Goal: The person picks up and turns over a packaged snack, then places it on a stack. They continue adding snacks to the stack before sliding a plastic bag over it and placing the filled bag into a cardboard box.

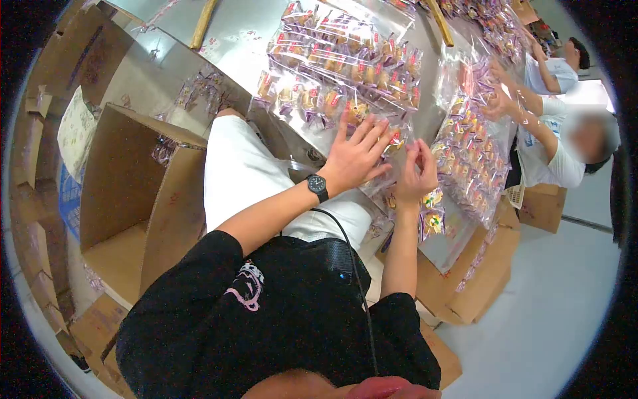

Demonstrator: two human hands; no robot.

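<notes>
My left hand, a black watch on its wrist, lies flat with fingers spread on clear bags of wrapped snacks at the near edge of a metal table. Just to its right, my right hand pinches the top of a clear bag of snacks that hangs over the table edge. Both hands are close together, almost touching. More filled bags lie in a row along the table to the right.
An open cardboard box stands at my left, beside my white-trousered leg. More cardboard boxes sit under the table edge at the right. Two other people handle bags at the far right. Wooden sticks lie on the table.
</notes>
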